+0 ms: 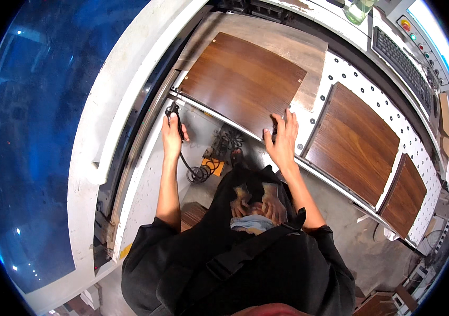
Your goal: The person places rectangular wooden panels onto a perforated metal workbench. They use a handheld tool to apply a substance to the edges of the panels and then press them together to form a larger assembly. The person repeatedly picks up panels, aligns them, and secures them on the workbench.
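A black air blow gun (pixel 172 109) with a dark hose trailing down from it is gripped in my left hand (pixel 172 136). Its thin nozzle points away from me, close to the left corner of a brown wood-grain panel (pixel 243 79). The panel has small round holes near its corners and lies on a worn, paler board (pixel 316 63). At the panel's near right corner rests my right hand (pixel 283 138), fingers spread and fingertips at the edge. A small dark patch shows beside its thumb; I cannot tell what it is.
Two more wood-grain panels, a large one (pixel 356 142) and a narrow one (pixel 404 195), lie to the right on the white dotted table (pixel 338 71). A coiled hose (pixel 203 173) hangs below the edge. Blue-windowed machinery (pixel 40 131) stands left; a keyboard (pixel 401 66) sits far right.
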Demonstrator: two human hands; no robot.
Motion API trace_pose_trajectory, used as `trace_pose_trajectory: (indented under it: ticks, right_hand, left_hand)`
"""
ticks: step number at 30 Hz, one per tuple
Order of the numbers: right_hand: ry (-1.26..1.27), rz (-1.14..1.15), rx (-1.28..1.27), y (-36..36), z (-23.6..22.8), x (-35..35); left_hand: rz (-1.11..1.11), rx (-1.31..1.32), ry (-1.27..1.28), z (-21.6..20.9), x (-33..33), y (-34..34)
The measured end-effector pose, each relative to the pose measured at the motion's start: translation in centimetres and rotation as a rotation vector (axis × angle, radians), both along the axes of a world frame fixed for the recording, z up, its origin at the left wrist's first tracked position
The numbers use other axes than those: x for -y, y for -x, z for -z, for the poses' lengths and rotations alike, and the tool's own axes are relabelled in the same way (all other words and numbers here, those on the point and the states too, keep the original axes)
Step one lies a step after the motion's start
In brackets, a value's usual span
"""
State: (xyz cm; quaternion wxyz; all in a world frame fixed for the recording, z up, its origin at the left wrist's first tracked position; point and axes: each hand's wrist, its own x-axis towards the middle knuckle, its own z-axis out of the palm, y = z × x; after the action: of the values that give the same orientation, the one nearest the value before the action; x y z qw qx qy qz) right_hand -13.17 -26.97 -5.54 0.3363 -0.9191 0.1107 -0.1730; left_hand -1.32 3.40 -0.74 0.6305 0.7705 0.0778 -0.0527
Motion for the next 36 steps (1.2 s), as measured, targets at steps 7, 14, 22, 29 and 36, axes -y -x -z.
trace_pose_trajectory:
  ticks: [7, 14, 22, 29, 36]
  right_hand:
    - [0.17, 0.053, -0.048, -0.7, 2.6, 0.5]
    - [0.143, 0.034, -0.066, -0.3, 2.0, 0.9]
    - [0.123, 0.04, -0.052, -0.5, 2.9, 0.8]
    - [0.144, 0.055, -0.033, -0.5, 3.0, 0.9]
    - [0.135, 0.028, -0.023, -0.4, 2.6, 0.9]
  left_hand:
    - [0.216, -0.043, 0.211, -1.7, 4.6, -7.9]
    - [0.353, -0.099, 0.068, -3.5, 5.5, -10.3]
    - [1.048, -0.489, -0.226, -9.2, -0.6, -1.2]
    - [0.087, 0.41, -0.276, -16.8, -5.8, 3.1]
    - [-0.641, 0.716, -0.754, -13.1, -7.2, 4.0]
